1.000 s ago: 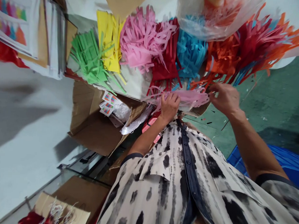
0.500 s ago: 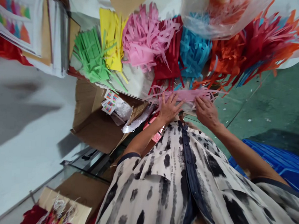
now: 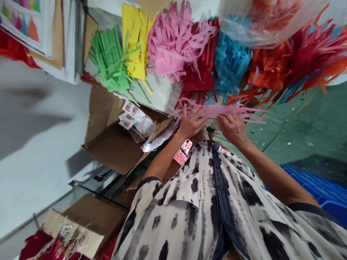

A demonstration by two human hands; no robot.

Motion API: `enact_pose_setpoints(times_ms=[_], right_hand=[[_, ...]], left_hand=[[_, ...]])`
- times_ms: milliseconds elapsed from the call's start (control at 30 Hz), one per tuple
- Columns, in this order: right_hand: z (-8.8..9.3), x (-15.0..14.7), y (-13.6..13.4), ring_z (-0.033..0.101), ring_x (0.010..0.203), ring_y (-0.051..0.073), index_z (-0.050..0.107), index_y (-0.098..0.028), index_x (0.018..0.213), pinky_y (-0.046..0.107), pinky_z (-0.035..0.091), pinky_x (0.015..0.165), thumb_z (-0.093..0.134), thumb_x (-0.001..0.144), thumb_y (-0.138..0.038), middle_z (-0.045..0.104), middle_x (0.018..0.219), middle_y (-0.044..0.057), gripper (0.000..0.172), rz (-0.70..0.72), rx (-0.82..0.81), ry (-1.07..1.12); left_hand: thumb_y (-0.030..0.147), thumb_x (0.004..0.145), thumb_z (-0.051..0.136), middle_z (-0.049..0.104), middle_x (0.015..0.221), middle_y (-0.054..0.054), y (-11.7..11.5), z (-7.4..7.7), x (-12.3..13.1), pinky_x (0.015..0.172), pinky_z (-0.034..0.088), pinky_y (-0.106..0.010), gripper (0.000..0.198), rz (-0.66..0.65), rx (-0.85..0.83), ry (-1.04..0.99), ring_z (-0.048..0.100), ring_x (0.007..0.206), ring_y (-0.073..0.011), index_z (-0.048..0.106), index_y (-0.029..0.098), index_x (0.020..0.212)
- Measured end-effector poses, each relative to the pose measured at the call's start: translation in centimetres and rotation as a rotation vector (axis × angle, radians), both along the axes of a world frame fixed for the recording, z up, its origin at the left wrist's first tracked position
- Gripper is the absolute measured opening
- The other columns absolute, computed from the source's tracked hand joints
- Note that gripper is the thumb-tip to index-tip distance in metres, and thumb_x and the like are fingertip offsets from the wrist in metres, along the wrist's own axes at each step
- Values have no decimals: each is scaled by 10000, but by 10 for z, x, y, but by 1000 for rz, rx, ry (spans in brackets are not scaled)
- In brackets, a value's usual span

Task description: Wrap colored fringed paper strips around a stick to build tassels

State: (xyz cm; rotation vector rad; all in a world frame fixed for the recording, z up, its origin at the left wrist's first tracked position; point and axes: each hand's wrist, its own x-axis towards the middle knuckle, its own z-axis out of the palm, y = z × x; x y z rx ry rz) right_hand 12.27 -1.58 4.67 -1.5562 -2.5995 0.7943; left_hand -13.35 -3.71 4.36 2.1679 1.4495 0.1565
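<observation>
Beneath both hands in the head view, a fringed pink strip (image 3: 213,110) is laid crosswise at the near side of the bench (image 3: 162,93). Its plain middle is shown between the hands, with loose tails running out past each. The left hand (image 3: 191,123) is rested on the left part, fingers spread; the right hand (image 3: 232,127) is set at the lower edge, fingers bent. Whether the paper is pinched by either cannot be told.

Since a second ago, the right hand has been brought inward from past the strip's right end, while the left has been kept nearly in place. The right-side tails are now reached farther outward, so the strip appears to have been straightened, and smoothing seems to be the step in hand.

Just beyond the hands, a red pile (image 3: 197,75), a blue pile (image 3: 229,65) and a pink pile (image 3: 166,62) are lined up. Below and left of the left hand, a cardboard box (image 3: 115,146) is left open.
</observation>
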Motion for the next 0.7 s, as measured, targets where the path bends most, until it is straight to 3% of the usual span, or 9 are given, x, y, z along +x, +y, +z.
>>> enact_pose_setpoints(times_ms=[200, 267, 333, 400, 533, 633, 700], right_hand=[[-3, 3, 0, 633, 1208, 329, 768, -199, 1364, 458, 429, 1043, 442, 1097, -232, 765, 1405, 161, 422, -3, 34, -37], [-5, -1, 0, 629, 1199, 338, 760, -200, 1387, 467, 421, 1045, 447, 1097, -240, 767, 1389, 159, 429, 2, 59, -59], [-5, -5, 1, 621, 1196, 353, 742, -200, 1431, 482, 418, 1043, 466, 1083, -248, 768, 1365, 166, 446, 6, 73, -82], [-5, -8, 3, 610, 1199, 371, 713, -195, 1485, 499, 418, 1033, 497, 1063, -264, 757, 1358, 183, 479, 1, 69, -97], [-4, -12, 7, 602, 1206, 391, 684, -211, 1522, 520, 410, 1029, 530, 1046, -315, 739, 1348, 191, 511, -12, 55, -106], [-6, -14, 9, 605, 1180, 388, 705, -210, 1474, 523, 402, 1019, 518, 1048, -318, 745, 1297, 189, 478, -17, 77, -123], [-7, -15, 9, 607, 1169, 385, 713, -202, 1453, 515, 398, 1008, 512, 1049, -321, 744, 1287, 188, 467, -23, 89, -131]], left_hand=[[384, 1080, 650, 698, 1600, -90, -2, 0, -55, 1423, 144, -762, 216, 290, 121, 100, 523, 1620, -320, 845, 295, 1110], [378, 1079, 643, 733, 1517, -118, -1, 1, -56, 1416, 206, -738, 239, 475, 176, 151, 552, 1572, -330, 822, 253, 980], [360, 1085, 622, 739, 1470, -148, -2, 5, -43, 1398, 280, -712, 249, 592, 215, 186, 575, 1529, -344, 809, 237, 974], [349, 1091, 607, 741, 1463, -156, -4, 11, -18, 1380, 340, -680, 236, 527, 199, 170, 597, 1497, -349, 818, 246, 1078], [273, 1112, 538, 743, 1504, -127, -5, 20, 31, 1397, 361, -597, 369, 176, 101, 53, 623, 1488, -318, 763, 279, 1405], [207, 1117, 475, 710, 1555, -150, 4, 9, 44, 1368, 420, -532, 455, 0, 38, -2, 622, 1505, -307, 695, 204, 1516], [204, 1120, 468, 709, 1542, -178, 12, -3, 44, 1296, 496, -498, 443, -36, 8, 1, 640, 1478, -313, 699, 153, 1495]])
